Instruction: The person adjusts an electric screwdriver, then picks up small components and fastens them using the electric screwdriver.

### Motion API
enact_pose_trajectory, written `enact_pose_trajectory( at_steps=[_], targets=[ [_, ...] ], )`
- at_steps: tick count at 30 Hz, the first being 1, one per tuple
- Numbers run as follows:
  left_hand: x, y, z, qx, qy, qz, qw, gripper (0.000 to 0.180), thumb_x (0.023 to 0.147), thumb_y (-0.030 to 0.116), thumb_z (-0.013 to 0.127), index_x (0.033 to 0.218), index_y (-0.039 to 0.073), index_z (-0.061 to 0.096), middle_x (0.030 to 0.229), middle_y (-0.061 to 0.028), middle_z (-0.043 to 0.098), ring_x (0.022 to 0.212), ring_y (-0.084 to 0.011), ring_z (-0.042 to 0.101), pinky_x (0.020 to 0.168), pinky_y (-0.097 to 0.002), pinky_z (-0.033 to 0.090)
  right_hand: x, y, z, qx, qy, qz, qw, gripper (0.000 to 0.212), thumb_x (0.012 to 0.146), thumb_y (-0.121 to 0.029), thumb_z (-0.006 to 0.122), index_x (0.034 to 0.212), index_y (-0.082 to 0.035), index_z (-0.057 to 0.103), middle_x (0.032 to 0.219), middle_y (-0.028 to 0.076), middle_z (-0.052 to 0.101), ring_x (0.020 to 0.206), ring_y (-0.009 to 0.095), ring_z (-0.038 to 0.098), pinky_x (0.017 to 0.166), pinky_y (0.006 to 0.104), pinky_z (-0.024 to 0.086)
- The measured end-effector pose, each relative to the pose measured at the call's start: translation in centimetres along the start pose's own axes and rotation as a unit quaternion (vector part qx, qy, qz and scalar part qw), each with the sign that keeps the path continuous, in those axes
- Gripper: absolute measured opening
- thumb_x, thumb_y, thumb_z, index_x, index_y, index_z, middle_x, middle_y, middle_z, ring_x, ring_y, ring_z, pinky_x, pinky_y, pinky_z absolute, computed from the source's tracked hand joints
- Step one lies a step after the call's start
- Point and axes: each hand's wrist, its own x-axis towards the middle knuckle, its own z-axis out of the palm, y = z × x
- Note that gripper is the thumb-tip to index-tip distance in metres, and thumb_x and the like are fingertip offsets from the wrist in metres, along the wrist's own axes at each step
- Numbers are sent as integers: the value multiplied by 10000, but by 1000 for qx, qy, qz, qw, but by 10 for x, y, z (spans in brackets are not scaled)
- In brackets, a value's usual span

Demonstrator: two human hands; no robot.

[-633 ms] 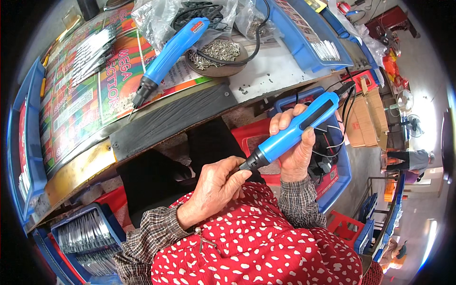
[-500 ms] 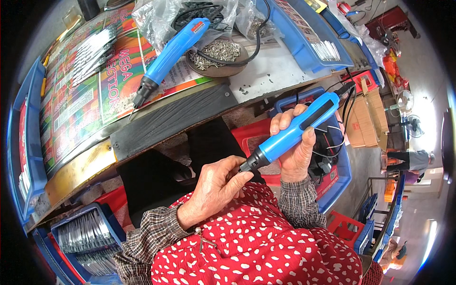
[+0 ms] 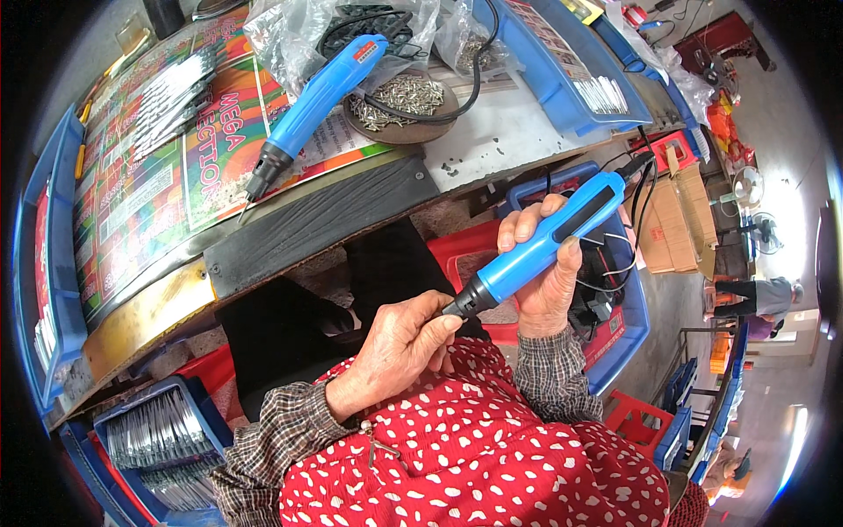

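My right hand [image 3: 544,272] is wrapped round the blue body of an electric screwdriver [image 3: 536,255], held tilted above my lap. Its black nose points down to the left, where my left hand [image 3: 395,351] pinches the tip between thumb and fingers. The bit end is hidden by those fingers. On the bench, a second blue electric screwdriver [image 3: 320,101] lies with its thin bit over the front edge. Beside it is a round dish [image 3: 404,132] of small metal screws, crossed by a black cable.
Thin silvery pieces [image 3: 176,97] lie on printed sheets on the bench. A blue bin [image 3: 48,263] stands left, another [image 3: 562,79] at the back right. A tray of slender metal parts [image 3: 158,430] sits lower left. A cardboard box [image 3: 672,224] and a distant person [image 3: 755,299] are at right.
My left fingers have shifted very slightly at the screwdriver's tip. My right hand and the tool have barely moved.
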Motion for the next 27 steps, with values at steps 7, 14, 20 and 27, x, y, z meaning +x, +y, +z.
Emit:
enact_pose_trajectory(
  at_steps=[7, 14, 20, 27],
  targets=[
    [0, 0, 2, -7, 2, -9, 1000, 244, 936, 162, 494, 997, -69, 541, 594, -35, 539, 498, -77, 560, 446, -213, 454, -1, -2, 7, -3, -1, -7, 1000, 472, 751, -391, 716, 1004, -81, 465, 781, 75, 539, 721, 211, 508, 664, 304, 460],
    [2, 0, 2, 27, 43, 26, 998, 241, 904, 147, 549, 987, -79, 547, 620, -50, 552, 508, -78, 565, 457, -216, 455, 3, -2, 6, 4, -6, -5, 1000, 476, 753, -393, 715, 1018, -82, 471, 783, 76, 538, 730, 212, 510, 670, 307, 457],
    [5, 8, -1, 25, 33, 10, 999, 191, 900, 113, 530, 958, -67, 554, 630, -44, 539, 503, -76, 544, 462, -222, 447, 5, 1, 0, 19, -1, -7, 1000, 464, 726, -345, 728, 1035, -93, 491, 797, 100, 578, 763, 247, 565, 715, 358, 484],
    [5, 25, 5, 46, 35, -41, 998, 193, 907, 100, 445, 912, -62, 548, 604, -36, 512, 470, -83, 484, 447, -229, 420, 5, -1, 7, 121, 25, 54, 991, 389, 714, -209, 726, 1009, -75, 511, 803, 124, 593, 747, 248, 592, 710, 370, 494]
  ],
)
